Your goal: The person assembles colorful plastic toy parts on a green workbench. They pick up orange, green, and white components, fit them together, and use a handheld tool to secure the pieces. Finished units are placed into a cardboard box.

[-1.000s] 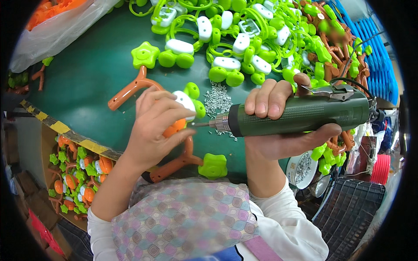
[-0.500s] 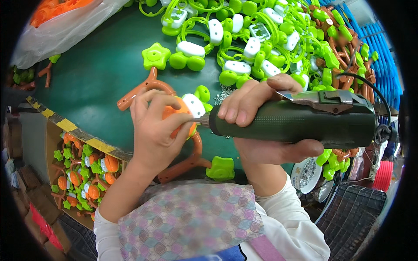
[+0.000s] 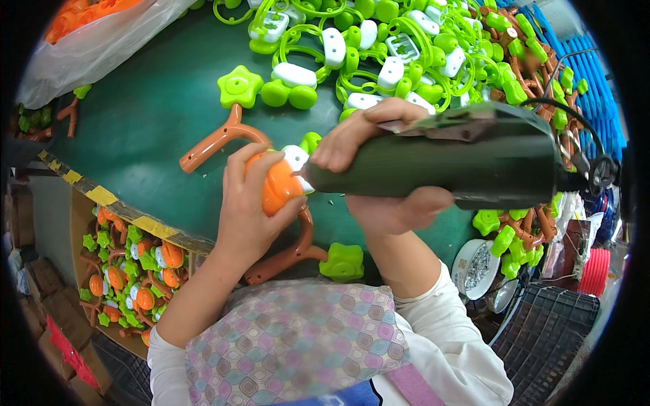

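Observation:
My left hand (image 3: pixel 247 206) grips an orange, white and green toy part (image 3: pixel 281 179) with brown curved arms (image 3: pixel 223 135) lifted above the green table (image 3: pixel 149 128). My right hand (image 3: pixel 386 169) holds a dark green electric screwdriver (image 3: pixel 447 162), and its tip touches the white piece of the toy. A green star piece (image 3: pixel 343 261) sits at the end of the lower brown arm near my body.
A heap of green and white toy parts (image 3: pixel 379 47) covers the far table. A green star (image 3: pixel 239 86) lies apart from it. A box of finished toys (image 3: pixel 128 264) stands below the table's left edge; a clear bag of orange parts (image 3: pixel 81 34) lies at far left.
Both hands have risen toward the camera with the toy and the screwdriver; the toy has turned so its orange side shows more.

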`<state>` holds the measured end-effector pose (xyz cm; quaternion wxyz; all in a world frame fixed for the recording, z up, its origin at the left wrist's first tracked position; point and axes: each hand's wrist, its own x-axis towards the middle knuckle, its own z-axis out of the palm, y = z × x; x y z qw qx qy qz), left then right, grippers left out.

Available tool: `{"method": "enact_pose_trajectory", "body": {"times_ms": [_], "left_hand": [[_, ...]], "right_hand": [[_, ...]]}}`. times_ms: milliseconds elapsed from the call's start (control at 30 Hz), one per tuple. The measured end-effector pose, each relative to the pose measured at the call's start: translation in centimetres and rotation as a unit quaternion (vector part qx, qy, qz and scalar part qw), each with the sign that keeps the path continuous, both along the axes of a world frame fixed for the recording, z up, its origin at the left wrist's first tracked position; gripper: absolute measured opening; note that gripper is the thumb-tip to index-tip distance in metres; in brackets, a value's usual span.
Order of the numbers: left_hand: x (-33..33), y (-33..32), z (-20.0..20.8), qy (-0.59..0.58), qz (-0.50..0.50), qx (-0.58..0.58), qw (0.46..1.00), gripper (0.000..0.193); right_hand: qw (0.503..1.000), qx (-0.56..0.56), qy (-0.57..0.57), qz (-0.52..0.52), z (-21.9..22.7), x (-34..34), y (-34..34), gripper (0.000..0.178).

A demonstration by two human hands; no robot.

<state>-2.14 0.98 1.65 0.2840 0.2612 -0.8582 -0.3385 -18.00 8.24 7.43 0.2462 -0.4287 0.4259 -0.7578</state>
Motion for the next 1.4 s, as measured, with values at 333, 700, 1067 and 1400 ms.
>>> {"method": "enact_pose_trajectory", "body": {"times_ms": [333, 700, 1067, 1400], "left_hand": [[-0.4, -0.2, -0.3, 0.006, -0.004, 0.002, 1.0, 0.063], [-0.9, 0.7, 0.8, -0.001, -0.055, -0.043, 0.998, 0.067], [0.0, -0.8, -0.7, 0.001, -0.053, -0.041, 0.998, 0.07], [1.6, -0.2, 1.4, 0.046, -0.063, -0.047, 0.996, 0.035]], "right_hand": [[0.993, 0.011, 0.001, 0.121, -1.7, -0.8, -2.6, 0.093], [0.986, -0.075, 0.079, 0.123, -0.2, -2.6, 1.8, 0.106], [0.991, 0.096, 0.014, 0.09, -3.3, -2.4, 5.2, 0.099], [0.981, -0.136, -0.088, 0.104, 2.0, -1.1, 2.6, 0.1]]}}
